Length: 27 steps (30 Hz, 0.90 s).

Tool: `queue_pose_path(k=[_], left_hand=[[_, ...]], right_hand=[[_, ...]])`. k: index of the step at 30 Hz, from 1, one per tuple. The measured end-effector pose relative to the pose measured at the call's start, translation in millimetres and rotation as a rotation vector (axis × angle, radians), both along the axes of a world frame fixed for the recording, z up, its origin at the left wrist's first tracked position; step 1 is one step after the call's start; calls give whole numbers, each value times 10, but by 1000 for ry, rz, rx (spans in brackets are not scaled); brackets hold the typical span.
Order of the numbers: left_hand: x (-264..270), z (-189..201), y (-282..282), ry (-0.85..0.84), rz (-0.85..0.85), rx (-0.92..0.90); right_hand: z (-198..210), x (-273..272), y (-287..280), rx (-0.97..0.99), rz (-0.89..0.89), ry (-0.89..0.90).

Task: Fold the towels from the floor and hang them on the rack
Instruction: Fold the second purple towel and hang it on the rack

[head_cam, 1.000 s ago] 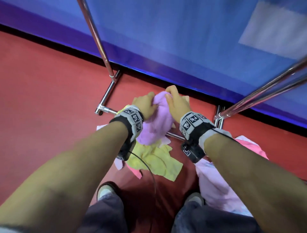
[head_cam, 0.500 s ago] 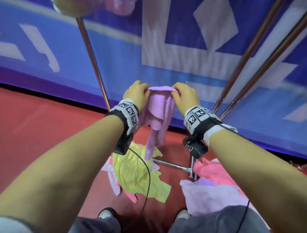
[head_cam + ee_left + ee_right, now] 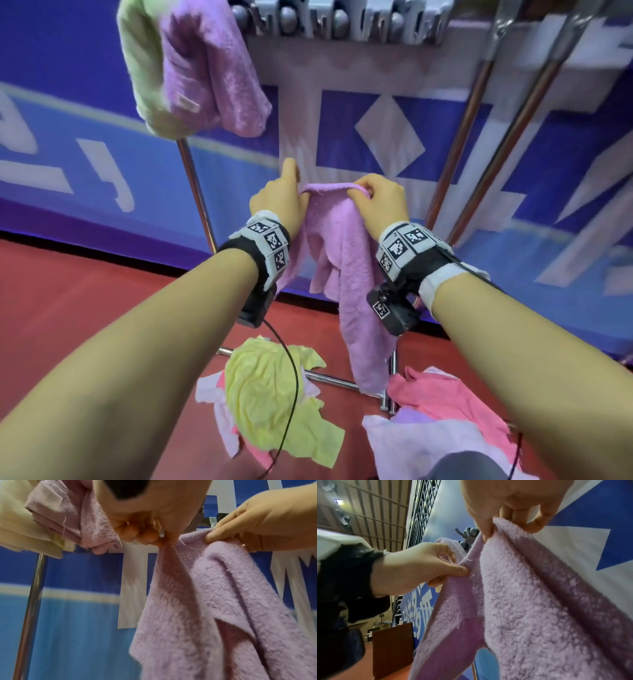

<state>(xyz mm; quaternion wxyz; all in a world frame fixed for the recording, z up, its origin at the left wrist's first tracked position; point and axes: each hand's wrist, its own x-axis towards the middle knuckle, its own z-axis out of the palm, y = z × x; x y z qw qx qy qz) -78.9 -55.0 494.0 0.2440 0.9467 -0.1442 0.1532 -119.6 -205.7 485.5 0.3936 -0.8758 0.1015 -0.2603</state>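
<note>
Holding a lilac towel (image 3: 346, 260) by its top edge, we have both hands raised in front of the blue banner (image 3: 102, 192). Our left hand (image 3: 279, 202) pinches one end of the edge: the left wrist view shows its fingers (image 3: 137, 534) curled tight on the cloth, while the head view shows one finger of that hand standing up straight. Our right hand (image 3: 382, 202) pinches the other end, thumb in front and fingers (image 3: 537, 522) curled behind. The two hands sit near each other, so the edge between them forms a short span and the rest hangs down in loose folds, its lower end reaching toward the floor by the rack's base bar (image 3: 329, 378).

Items on the rack (image 3: 346, 20), upper left: one folded purple towel (image 3: 212, 65) draped over the end, touching a folded pale green towel (image 3: 137, 68) just beside it, both above the chrome upright (image 3: 197, 202).

Items on the red floor (image 3: 85, 294): one crumpled yellow towel (image 3: 270, 390) lying on white and pink pieces, left of the hanging cloth; one pink towel (image 3: 442, 394) and one pale lilac towel (image 3: 411, 445) heaped together at the right, by our knee.
</note>
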Motion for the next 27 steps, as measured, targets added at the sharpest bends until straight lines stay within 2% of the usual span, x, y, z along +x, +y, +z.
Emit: queue_pose_path(k=[2,6,9,11,12,13,16,18,21,23,24,27], left_hand=[[-34,18,-15,-13,-33,-10],[-85,-40,-42,-89,-246,26],[-188,-83,-110,-132,-374,243],[-193,-136,-158,-136,-352,415],[-182,-156,-178,-127,-331,403],[-173,-160,-189,-104,-303,336],[-128,-126,-176,41,-201,-38],[-110,-47,-179,114,-194,-202],[-64,104,-224,141,-202,-311],[6,204,-243,128,-154,-375],[46,247,-245,122,-126,-404],[132,313,-255,109,-96,-438]], right_hand=[[96,9,13,31,-18,-10],[265,15,23,64,-75,-30],[340,-2,57,63,-126,-39],[371,-25,94,24,-132,-50],[377,-36,109,-12,-124,-48],[376,-49,115,-55,-110,-39],[336,-89,103,-163,-55,-54],[263,-104,83,-171,31,-96],[74,-97,43,-36,215,-18],[-48,-114,-4,155,256,-30],[-109,-123,-37,184,237,-50],[-259,-167,-112,-55,112,14]])
